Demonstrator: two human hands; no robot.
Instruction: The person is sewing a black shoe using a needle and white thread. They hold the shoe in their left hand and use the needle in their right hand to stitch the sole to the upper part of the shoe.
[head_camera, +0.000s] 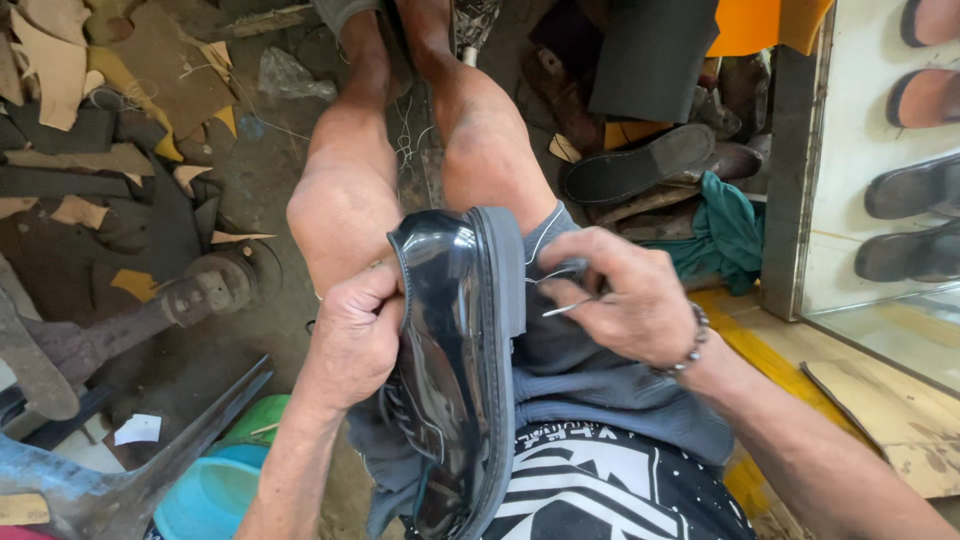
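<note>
A glossy black shoe (450, 370) lies on its side across the person's lap at the centre of the frame. Its long axis runs nearly straight up and down the picture, tilted slightly, with one rounded end at the upper middle between the knees and the other end at the bottom edge. The shiny upper faces the left of the frame, and the grey sole edge (500, 300) faces right.

The left hand (355, 335) sits just left of the shoe, fingers curled closed around the upper near the laces, clamping it against the lap. The right hand (625, 295) is just right of the shoe, close to the sole edge. Its fingers are pinched shut on a thin metal needle (568, 306) whose tip points left toward the sole. A pale thread (545, 240) runs from the sole edge past this hand. A beaded bracelet (693, 340) circles the right wrist.

At the lower left, on the floor, stands a blue plastic tub (205, 497) with a green one (255, 420) just behind it; what they hold cannot be made out. At the right edge, a glass-fronted cabinet (880, 290) holds several dark sandals (915, 185) lying on its shelves. A loose black sole (640, 162) and a teal cloth (725, 235) lie on the floor at the upper right.
</note>
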